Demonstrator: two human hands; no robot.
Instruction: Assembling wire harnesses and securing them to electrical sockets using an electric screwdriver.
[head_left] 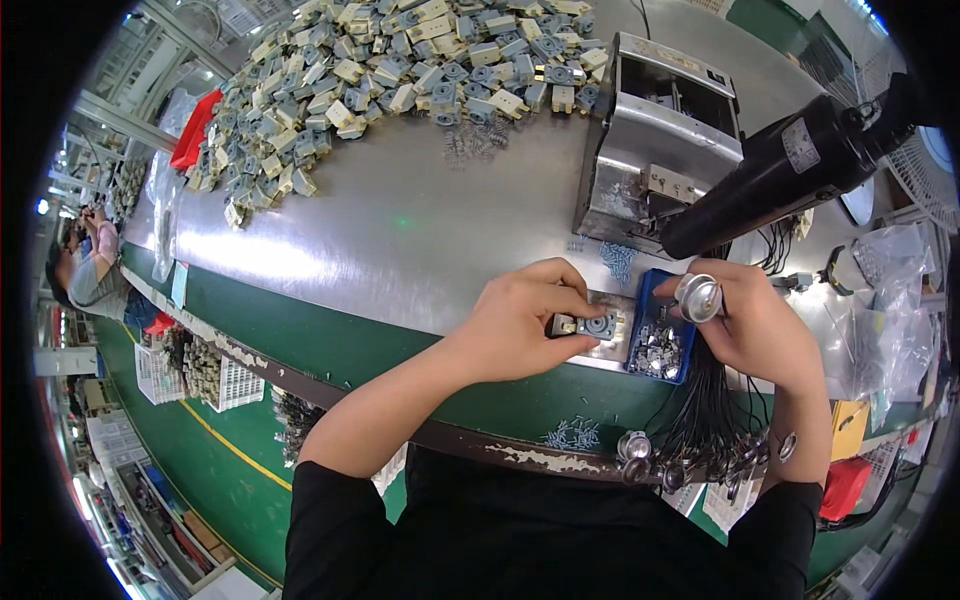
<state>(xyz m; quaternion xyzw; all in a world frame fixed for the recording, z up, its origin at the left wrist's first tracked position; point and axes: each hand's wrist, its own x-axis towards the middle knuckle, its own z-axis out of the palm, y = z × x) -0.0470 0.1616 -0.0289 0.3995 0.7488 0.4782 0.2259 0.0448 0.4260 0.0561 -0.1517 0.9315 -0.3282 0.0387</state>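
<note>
My left hand [530,318] pinches a small grey-and-cream plastic housing [597,326] above the near edge of the metal bench. A round dark feature shows on the housing's upper face. To its right, my right hand [755,318] is curled around a shiny round metal cup [700,298]. My right fingertips are over the far part of a blue tray [684,372], and part of them is hidden by the cup. Small silvery metal pieces [657,352] lie in the tray. Black wires [705,400] with round metal ends hang below my right hand.
Many similar housings [400,70] are heaped at the back, with springs [478,140] beside them. A metal machine [655,130] and a thick black cylindrical tool [780,180] stand back right. Screws lie in a far pile [618,260] and near pile [572,433]. A person [90,265] sits far left.
</note>
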